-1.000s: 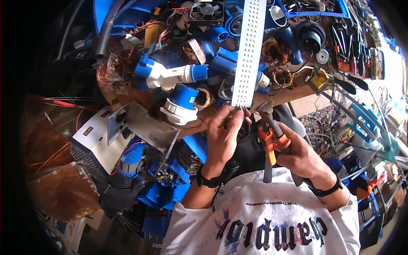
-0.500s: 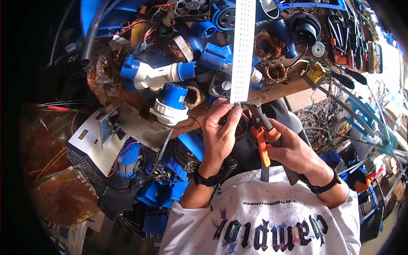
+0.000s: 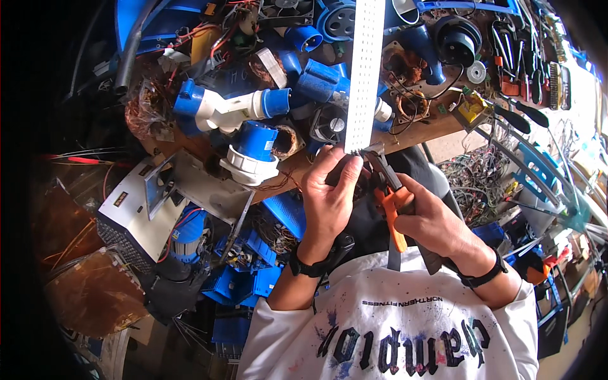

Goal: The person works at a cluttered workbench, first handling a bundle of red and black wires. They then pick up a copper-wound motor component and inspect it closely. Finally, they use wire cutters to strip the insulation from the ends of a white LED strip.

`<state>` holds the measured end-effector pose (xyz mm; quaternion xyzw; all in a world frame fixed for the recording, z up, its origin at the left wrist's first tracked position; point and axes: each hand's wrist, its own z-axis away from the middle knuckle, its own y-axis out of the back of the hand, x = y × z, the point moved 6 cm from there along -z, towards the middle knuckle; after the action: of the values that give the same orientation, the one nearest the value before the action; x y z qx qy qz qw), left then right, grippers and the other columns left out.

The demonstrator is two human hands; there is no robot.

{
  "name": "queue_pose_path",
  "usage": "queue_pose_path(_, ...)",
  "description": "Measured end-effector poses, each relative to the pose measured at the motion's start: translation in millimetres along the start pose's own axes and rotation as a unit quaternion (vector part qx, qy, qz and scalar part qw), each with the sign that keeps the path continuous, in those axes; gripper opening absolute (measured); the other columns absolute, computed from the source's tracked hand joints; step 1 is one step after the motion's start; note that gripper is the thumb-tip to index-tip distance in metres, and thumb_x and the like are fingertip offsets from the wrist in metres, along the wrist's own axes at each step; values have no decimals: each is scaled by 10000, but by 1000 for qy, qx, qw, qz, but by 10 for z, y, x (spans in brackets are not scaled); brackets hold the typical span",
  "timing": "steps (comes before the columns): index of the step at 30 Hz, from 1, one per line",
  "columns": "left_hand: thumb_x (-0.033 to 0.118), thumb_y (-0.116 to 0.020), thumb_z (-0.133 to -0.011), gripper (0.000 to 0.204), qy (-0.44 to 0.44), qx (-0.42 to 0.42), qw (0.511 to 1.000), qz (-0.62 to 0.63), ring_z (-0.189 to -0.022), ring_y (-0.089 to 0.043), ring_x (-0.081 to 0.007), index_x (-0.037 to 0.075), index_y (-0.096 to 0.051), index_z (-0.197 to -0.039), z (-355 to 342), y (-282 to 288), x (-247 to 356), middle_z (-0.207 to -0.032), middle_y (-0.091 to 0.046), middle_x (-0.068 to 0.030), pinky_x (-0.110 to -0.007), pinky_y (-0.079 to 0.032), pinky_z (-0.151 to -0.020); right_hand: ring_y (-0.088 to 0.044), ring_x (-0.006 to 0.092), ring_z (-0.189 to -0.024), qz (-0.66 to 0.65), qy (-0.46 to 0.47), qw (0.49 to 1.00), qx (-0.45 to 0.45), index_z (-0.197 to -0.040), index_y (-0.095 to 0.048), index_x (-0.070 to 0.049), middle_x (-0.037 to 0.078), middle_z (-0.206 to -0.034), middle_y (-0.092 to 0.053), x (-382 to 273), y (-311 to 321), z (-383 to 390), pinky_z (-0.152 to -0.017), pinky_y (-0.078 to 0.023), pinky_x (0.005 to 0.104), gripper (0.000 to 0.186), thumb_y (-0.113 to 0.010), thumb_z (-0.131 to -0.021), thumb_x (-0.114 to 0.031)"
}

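A long white strip with rows of small dark holes (image 3: 362, 82) runs from the top of the picture down to my hands. Its near end is pinched between the thumb and fingers of my left hand (image 3: 329, 190). Orange-handled pliers (image 3: 394, 201) are gripped in my right hand (image 3: 430, 218), their metal jaws up at the strip's near end, beside my left thumb. Small dark bits show at that end, too fine to make out. Whether the jaws bite on anything cannot be seen.
Beyond my hands, a wooden bench (image 3: 437, 133) carries blue-and-white industrial plugs (image 3: 253, 142), copper coils and a fan (image 3: 329, 123). Hand tools (image 3: 519, 60) lie far right. A white metal case (image 3: 136, 202) and blue bins (image 3: 244, 285) stand left; tangled wires (image 3: 475, 183) lie right.
The pliers' jaws have shifted slightly left, closer to the strip's near end and my left thumb. My left hand keeps its pinch, and the view has shifted a little.
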<state>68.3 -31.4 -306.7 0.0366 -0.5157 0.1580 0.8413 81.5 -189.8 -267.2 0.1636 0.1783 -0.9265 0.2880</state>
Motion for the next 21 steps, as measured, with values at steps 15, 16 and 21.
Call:
queue_pose_path(15, 10, -579, -941, 178, -39, 5, 997, -60, -781, -612, -97, -28, -621, -1110, 20, -2, -180, -887, -650, -50, -228, -484, -700, -581, 97, -886, -102, 8, 995, 2, -1356, -369, 44, 60, -981, -603, 105, -52, -61, -809, -468, 232, 559, -564, -835, -14)
queue_pose_path(16, 10, -580, -940, 185, -40, 8, 998, -50, -780, -612, -99, -27, -620, -1116, 25, -14, -186, -896, -650, -49, -230, -488, -701, -583, 100, -887, -106, 7, 994, 1, -1357, -368, 45, 61, -981, -602, 105, -48, -58, -810, -468, 232, 561, -564, -835, -14)
queue_pose_path(21, 13, -603, -928, 230, -39, 27, 998, -46, -783, -620, -108, -22, -617, -1155, 24, -22, -223, -939, -658, -56, -240, -508, -713, -588, 111, -894, -92, -5, 996, 1, -1353, -377, 34, 60, -979, -597, 126, -16, -46, -815, -467, 237, 558, -565, -831, -16)
